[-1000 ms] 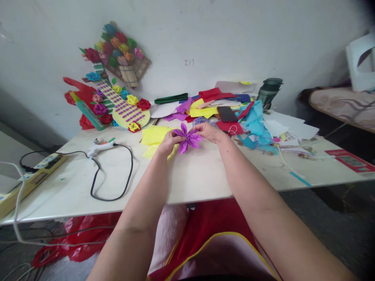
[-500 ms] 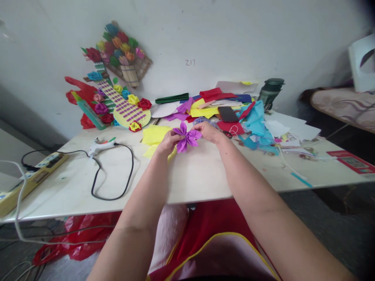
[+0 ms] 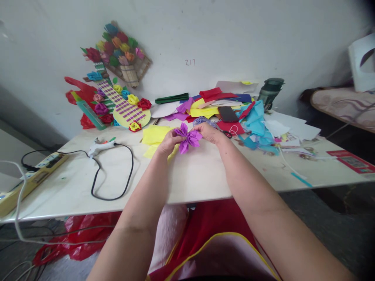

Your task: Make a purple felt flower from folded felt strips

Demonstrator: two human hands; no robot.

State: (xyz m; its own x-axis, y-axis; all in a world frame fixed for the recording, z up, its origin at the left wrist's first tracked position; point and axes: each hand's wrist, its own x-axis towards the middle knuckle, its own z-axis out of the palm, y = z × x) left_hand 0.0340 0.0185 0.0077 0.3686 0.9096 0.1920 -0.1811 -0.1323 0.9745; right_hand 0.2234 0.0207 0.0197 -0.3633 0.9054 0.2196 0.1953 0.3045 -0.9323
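Observation:
Between my hands, above the table, is a purple paper flower (image 3: pixel 188 139) with several pointed petals spread out. My left hand (image 3: pixel 170 141) pinches it at its left petal, thumb and fingers pressed together. On the other side, my right hand (image 3: pixel 205 132) has its fingers closed at the tip of an upper right petal. Yellow crepe paper (image 3: pixel 155 134) lies on the table just behind and left of my left hand. Scissors with a dark handle (image 3: pixel 227 134) lie near my right wrist, partly hidden by it.
A white glue gun (image 3: pixel 102 147) with a looped black cord lies at left, near a power strip (image 3: pixel 32 177). A paper-flower guitar (image 3: pixel 131 113) leans at the back. A phone (image 3: pixel 228 114), coloured paper scraps (image 3: pixel 255 123) and a dark bottle (image 3: pixel 271 93) stand or lie at back right.
The purple flower has turned and shifted very slightly downward between my fingers. Both hands keep nearly the same place and grip.

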